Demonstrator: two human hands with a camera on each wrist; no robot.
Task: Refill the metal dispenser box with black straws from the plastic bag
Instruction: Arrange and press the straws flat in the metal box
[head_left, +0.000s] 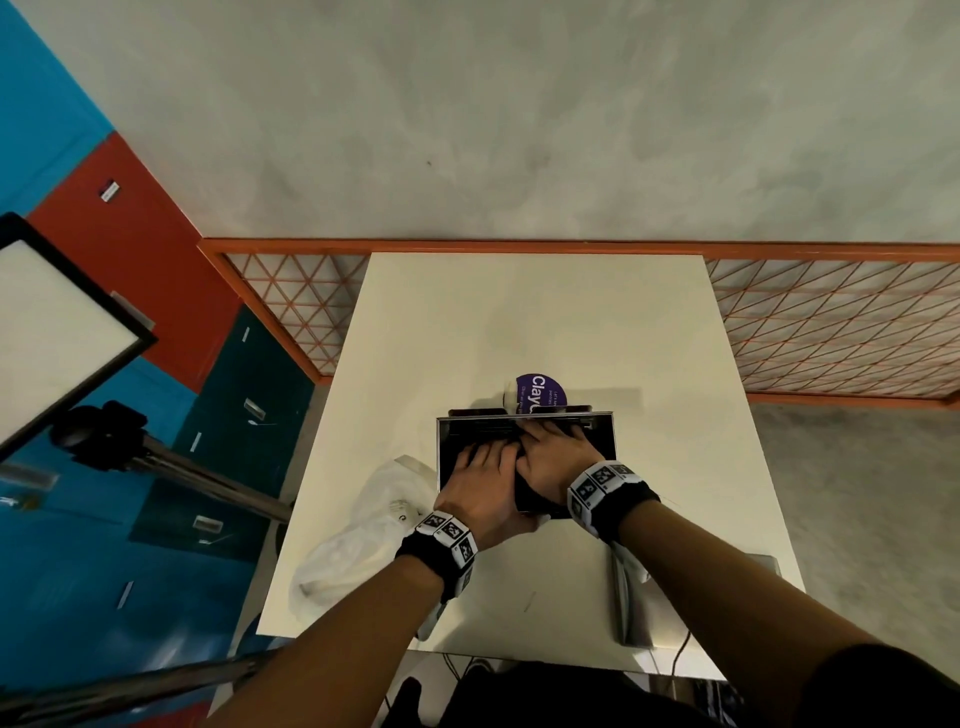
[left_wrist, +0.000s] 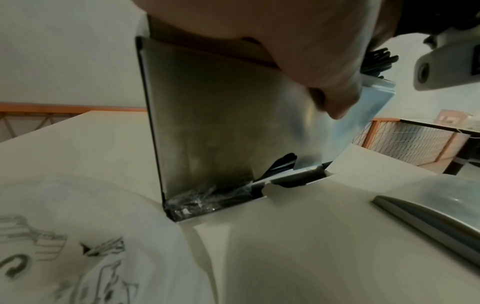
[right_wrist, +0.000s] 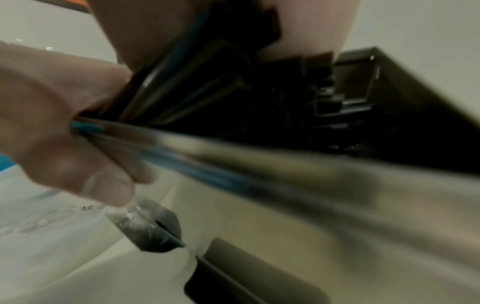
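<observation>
The metal dispenser box (head_left: 602, 431) stands open on the white table, with black straws (head_left: 488, 434) lying inside. Both hands are on top of it. My left hand (head_left: 483, 470) lays its fingers on the straws, while its thumb (left_wrist: 337, 94) presses the outside of the near wall (left_wrist: 207, 123), pinching the rim. My right hand (head_left: 553, 449) reaches into the box and grips a bundle of black straws (right_wrist: 197, 70) between thumb and fingers. The plastic bag (head_left: 363, 535) lies crumpled at the box's left, and its inside cannot be made out.
A grey metal lid (head_left: 626, 597) lies on the table (head_left: 519, 312) near the front right. A white item with a purple label (head_left: 537, 392) stands right behind the box. An orange mesh rail (head_left: 831, 332) runs behind the table, and a light on a stand (head_left: 52, 332) is at left.
</observation>
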